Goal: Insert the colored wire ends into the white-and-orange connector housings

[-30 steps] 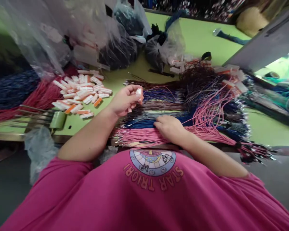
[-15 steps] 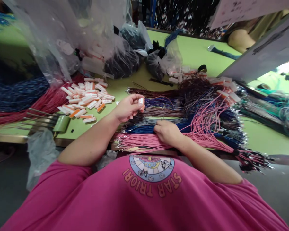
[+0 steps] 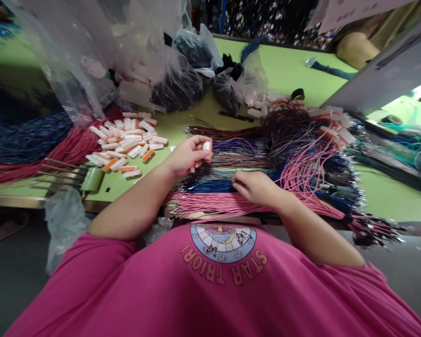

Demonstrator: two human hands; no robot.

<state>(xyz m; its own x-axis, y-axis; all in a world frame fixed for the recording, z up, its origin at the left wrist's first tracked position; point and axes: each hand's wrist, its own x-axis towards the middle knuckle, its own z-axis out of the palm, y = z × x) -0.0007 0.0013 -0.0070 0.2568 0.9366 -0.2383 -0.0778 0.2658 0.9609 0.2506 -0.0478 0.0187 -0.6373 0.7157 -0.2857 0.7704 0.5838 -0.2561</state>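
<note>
My left hand [image 3: 190, 155] is closed around a small white-and-orange plastic connector [image 3: 207, 149], held up between thumb and fingers over the left ends of the wires. To its right, my right hand [image 3: 254, 187] hovers low over the blue wires [image 3: 214, 186] and grey wires [image 3: 217, 175], thumb and fingertips pinched together. Whatever may be in that pinch is too fine to make out. Nearest my body lies a row of pink wires [image 3: 210, 203]. Brown wires [image 3: 228, 162] and purple-blue wires [image 3: 236, 146] lie in rows farther back.
A pile of white-and-orange connectors [image 3: 128, 140] lies left of my left hand. Beside it stands a green block with metal prongs [image 3: 92, 179]. Clear plastic bags [image 3: 178, 84] crowd the back. Red wires [image 3: 70, 142] lie far left; a grey panel [image 3: 379, 65] rises at right.
My right hand has shifted slightly right and up, off the pink wires. My left hand keeps its hold on the connector and has barely moved.
</note>
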